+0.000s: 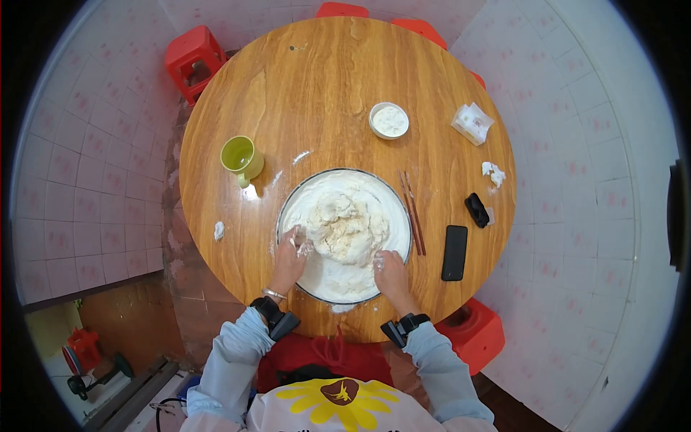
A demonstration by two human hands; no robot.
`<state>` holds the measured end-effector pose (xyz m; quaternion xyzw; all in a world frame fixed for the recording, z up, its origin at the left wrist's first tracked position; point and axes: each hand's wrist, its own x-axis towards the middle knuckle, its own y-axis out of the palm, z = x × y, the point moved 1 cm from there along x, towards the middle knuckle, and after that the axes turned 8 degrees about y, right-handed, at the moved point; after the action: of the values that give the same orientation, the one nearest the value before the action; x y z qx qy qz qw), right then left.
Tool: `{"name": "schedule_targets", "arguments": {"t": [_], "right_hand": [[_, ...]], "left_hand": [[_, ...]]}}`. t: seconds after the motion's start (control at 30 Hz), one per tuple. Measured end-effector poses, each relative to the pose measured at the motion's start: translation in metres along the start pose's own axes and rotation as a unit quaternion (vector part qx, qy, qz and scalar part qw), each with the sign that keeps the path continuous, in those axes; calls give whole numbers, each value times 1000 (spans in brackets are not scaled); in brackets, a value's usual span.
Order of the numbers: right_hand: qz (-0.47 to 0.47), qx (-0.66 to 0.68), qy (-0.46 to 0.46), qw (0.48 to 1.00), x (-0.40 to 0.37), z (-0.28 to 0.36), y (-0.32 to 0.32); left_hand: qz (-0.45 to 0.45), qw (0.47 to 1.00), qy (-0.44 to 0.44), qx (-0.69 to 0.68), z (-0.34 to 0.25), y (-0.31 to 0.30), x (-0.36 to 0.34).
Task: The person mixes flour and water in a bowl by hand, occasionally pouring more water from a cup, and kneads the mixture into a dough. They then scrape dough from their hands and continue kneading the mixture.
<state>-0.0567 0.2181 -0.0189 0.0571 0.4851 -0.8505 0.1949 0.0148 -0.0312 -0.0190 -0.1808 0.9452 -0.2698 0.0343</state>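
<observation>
Pressing on the dough (348, 225) is what both hands are doing. It sits as one lumpy heap in the middle of the big basin (394, 199), near the 6 o'clock edge of the round bench (317, 79). The left hand (291, 250) is at the heap's 8 o'clock side. It is loosely spread, with floury fingers bent into the dough and not closed round it. The right hand (391, 268) lies flat and spread at 4 o'clock, on the loose flour by the heap. I think it works best to scoop the dry flour from the basin's sides in under the heap, fold it over, and push down with both palms so nothing spills. From the basin, a green mug (241, 158) stands at 10 o'clock and a small white bowl (389, 120) at 1 o'clock. Chopsticks (412, 212) lie just beside the basin at 3 o'clock, and a phone (454, 252) lies at 4 o'clock.
</observation>
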Motion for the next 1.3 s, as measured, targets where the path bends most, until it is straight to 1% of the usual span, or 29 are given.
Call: {"name": "schedule_targets", "arguments": {"t": [0.03, 0.1, 0.23, 0.3, 0.33, 0.4, 0.43, 0.5, 0.53, 0.57, 0.6, 0.63, 0.67, 0.7, 0.73, 0.8, 0.83, 0.87, 0.9, 0.93, 0.97, 1.03, 1.07, 1.1, 1.17, 1.23, 1.27, 1.3], "right_hand": [[0, 1, 1, 1000, -1, 2, -1], [21, -37, 20, 999, -3, 8, 0], [12, -19, 14, 1000, 2, 7, 8], [12, 69, 32, 997, 6, -1, 17], [12, 71, 31, 997, 8, -7, 20], [-6, 149, 55, 987, 17, -10, 12], [-5, 150, 56, 987, 25, -12, 6], [-23, 178, 10, 984, 39, -12, -12], [-23, 177, 13, 984, 46, -16, -16], [-31, 134, 0, 990, 52, -21, -19], [-38, 91, -14, 995, 55, -21, -21], [-38, 91, -15, 995, 52, -21, -22], [-46, 78, -14, 996, 45, -18, -26], [-53, 64, -13, 996, 38, -17, -26], [-52, 64, -12, 996, 30, -18, -22], [-28, 36, 78, 996, 12, -21, -8], [-26, 35, 82, 996, 6, -21, 1], [-31, 42, 110, 993, 1, -19, 11], [-37, 50, 137, 989, -4, -17, 23], [-70, 65, 108, 990, -10, -15, 37], [-69, 65, 109, 990, -12, -10, 41], [-23, 102, 122, 987, -18, -1, 50], [-39, 111, 106, 987, -21, 5, 55], [-39, 110, 107, 987, -24, 11, 59], [29, 113, 6, 993, -27, 26, 66], [27, 98, -18, 995, -28, 53, 57], [15, 114, -45, 992, -24, 65, 51], [3, 129, -71, 989, -20, 77, 45]], "left_hand": [[1, 1000, 0, 0, 4, 3, 4], [25, 994, -79, -73, 4, 7, 16], [47, 995, -89, -22, 13, 22, 23], [29, 980, -150, -125, 13, 26, 21], [28, 981, -149, -123, 13, 28, 19], [29, 947, -227, -227, 9, 35, 15], [30, 947, -228, -226, 8, 37, 15], [97, 896, -308, -306, -7, 39, 9], [95, 893, -307, -316, -13, 41, 7], [96, 892, -307, -316, -2, 46, 3], [120, 930, -251, -241, 14, 50, 1], [141, 958, -191, -163, 31, 53, -2], [140, 958, -192, -162, 26, 45, -1], [85, 990, -100, -59, 12, 30, 1], [32, 998, -6, 45, -1, 17, 2], [26, 999, 4, 28, -8, 1, -1], [19, 1000, 13, 10, -7, -4, -4], [22, 1000, 11, 9, 1, -3, -8], [-11, 999, 21, -24, 11, 0, -12], [-45, 997, 30, -57, 21, 3, -17], [-44, 997, 29, -57, 17, 1, -18], [-38, 996, -31, -72, 10, -3, -25], [-36, 996, -33, -73, 12, -3, -27], [-35, 996, -17, -77, 14, -2, -27], [-38, 996, -2, -82, 19, 1, -29], [-23, 995, -17, -96, 22, 2, -33], [-28, 995, -18, -94, 21, 1, -35], [-8, 992, -43, -120, 18, 1, -38]]}}
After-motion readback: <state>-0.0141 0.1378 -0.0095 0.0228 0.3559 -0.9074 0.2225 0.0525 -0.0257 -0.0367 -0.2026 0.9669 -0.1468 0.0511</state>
